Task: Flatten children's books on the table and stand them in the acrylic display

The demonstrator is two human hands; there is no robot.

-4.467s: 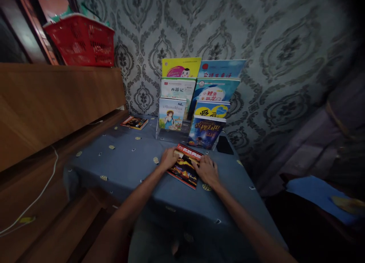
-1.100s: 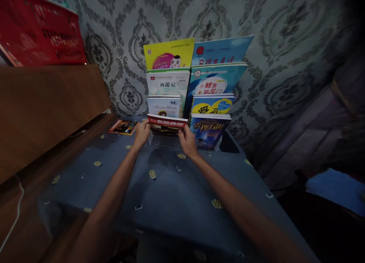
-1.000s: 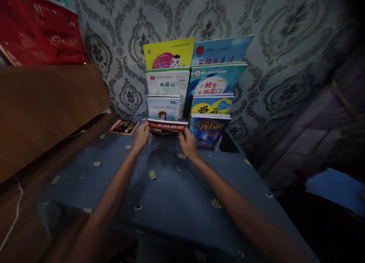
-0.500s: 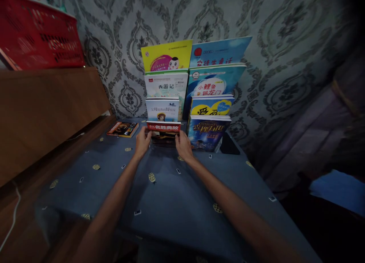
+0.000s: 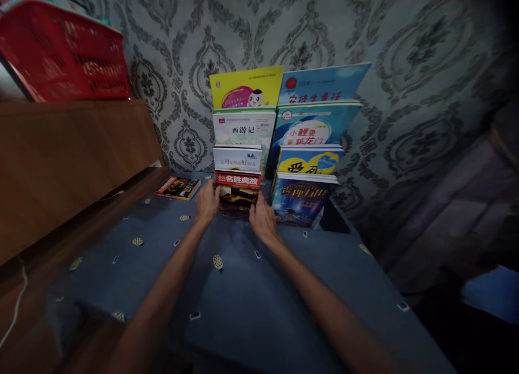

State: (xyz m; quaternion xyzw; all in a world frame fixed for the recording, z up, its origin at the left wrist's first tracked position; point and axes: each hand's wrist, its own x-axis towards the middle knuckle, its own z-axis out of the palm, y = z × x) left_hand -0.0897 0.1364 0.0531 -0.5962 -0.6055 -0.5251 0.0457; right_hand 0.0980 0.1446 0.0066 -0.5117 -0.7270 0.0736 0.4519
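Observation:
A small book with a red title band and dark picture cover (image 5: 238, 190) stands upright at the front of the left row. My left hand (image 5: 207, 204) is closed on its left edge, and my right hand (image 5: 263, 217) grips its lower right side. Behind it rise a pale blue book (image 5: 235, 159), a white book (image 5: 243, 129) and a yellow book (image 5: 247, 90), each taller than the one in front. Beside my right hand, a dark blue book (image 5: 300, 200) fronts the right row.
In the right row stand a yellow and blue book (image 5: 310, 160) and two taller blue ones. One paperback (image 5: 178, 188) lies flat at the left, and a black object (image 5: 334, 220) is at the right. A red basket (image 5: 68, 55) sits on a wooden cabinet (image 5: 77, 163).
More of the front book's cover shows now below its red band, and my right hand sits lower along its side. The whole view has shifted slightly, with the books lower and further right.

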